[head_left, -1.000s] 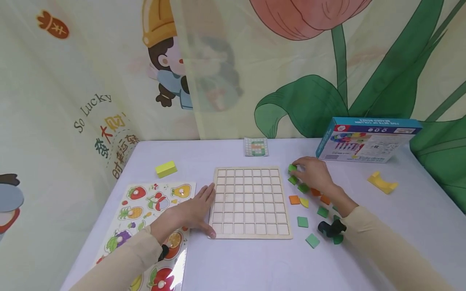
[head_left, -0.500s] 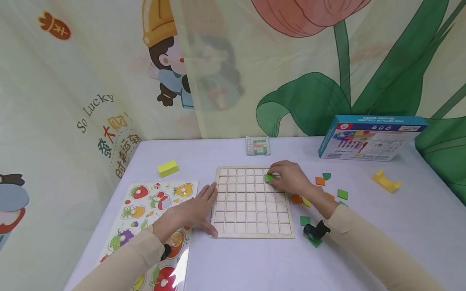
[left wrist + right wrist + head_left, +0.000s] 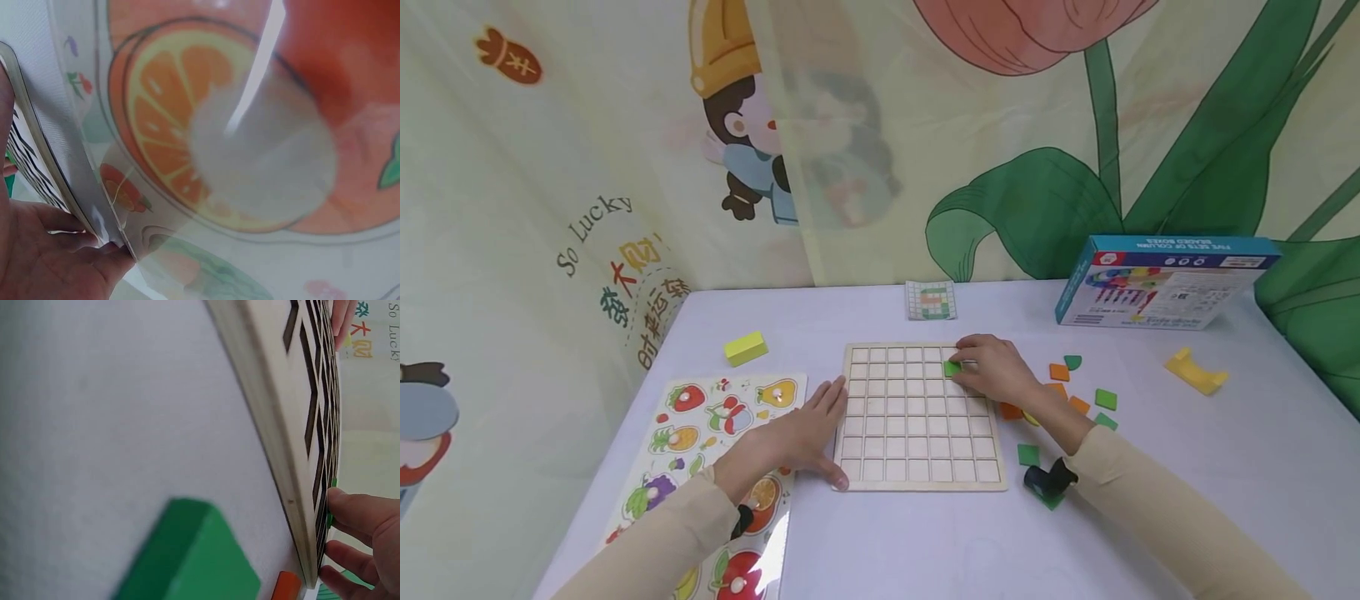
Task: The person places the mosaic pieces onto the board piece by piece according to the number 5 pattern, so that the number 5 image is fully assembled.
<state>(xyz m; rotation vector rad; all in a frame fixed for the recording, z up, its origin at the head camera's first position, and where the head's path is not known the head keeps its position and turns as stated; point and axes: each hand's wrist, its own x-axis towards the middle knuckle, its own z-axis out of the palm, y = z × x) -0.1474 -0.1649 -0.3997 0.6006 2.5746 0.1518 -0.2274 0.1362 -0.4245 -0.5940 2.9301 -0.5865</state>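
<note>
A pale wooden grid board [image 3: 895, 417] with square cells lies flat in the middle of the table. My right hand [image 3: 1000, 372] is over its far right corner and pinches a small green square tile [image 3: 952, 368] between thumb and fingertips. The right wrist view shows that tile [image 3: 332, 519] edge-on at the board's surface. Along the board's left edge rests my left hand [image 3: 805, 431], fingers straight and thumb at the near left corner. In the left wrist view, the left hand [image 3: 56, 256] touches the board's side.
Right of the board lie loose tiles, among them an orange square [image 3: 1059, 372], a green square [image 3: 1106, 399] and a green quarter-round [image 3: 1073, 362]. A fruit puzzle sheet [image 3: 730, 450] lies under the left forearm. Farther out are a yellow block [image 3: 746, 348], pattern card [image 3: 930, 301], yellow arch [image 3: 1197, 372] and box [image 3: 1165, 283].
My right hand has moved left from the loose tiles onto the board's far right corner, carrying a green tile. Over the last half second it has barely moved. The left hand stays in place.
</note>
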